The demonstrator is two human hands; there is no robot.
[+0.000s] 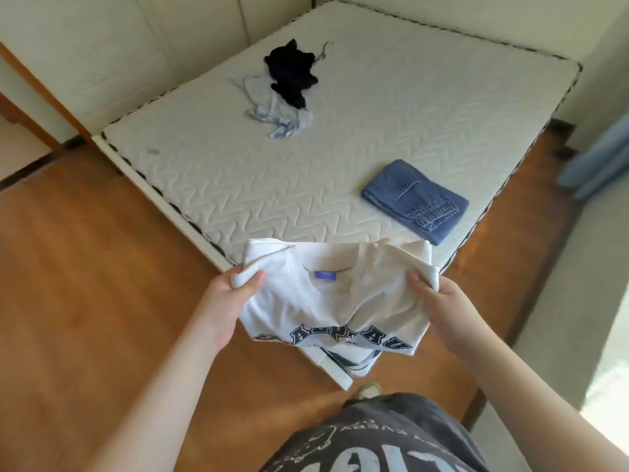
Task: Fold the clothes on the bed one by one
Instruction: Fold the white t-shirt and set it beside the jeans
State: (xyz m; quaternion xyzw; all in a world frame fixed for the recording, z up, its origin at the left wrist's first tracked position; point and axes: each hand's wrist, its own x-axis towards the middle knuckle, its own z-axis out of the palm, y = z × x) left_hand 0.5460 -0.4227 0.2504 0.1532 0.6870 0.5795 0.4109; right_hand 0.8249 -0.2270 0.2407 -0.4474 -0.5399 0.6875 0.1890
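Now white T-shirt [326, 301] between hands; left hand [231, 294], right hand [439, 301] pinching shoulders.

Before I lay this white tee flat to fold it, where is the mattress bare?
Bare mattress lies left of the folded jeans, between them and the pile: black garment on a pale blue one. The right near corner is crowded by the jeans.

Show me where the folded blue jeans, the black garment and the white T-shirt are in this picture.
folded blue jeans [413, 199]: head view, on the top layer near the pocket seam.
black garment [291, 74]: head view, on the middle of the crumpled heap.
white T-shirt [335, 301]: head view, on the chest below the blue neck label.
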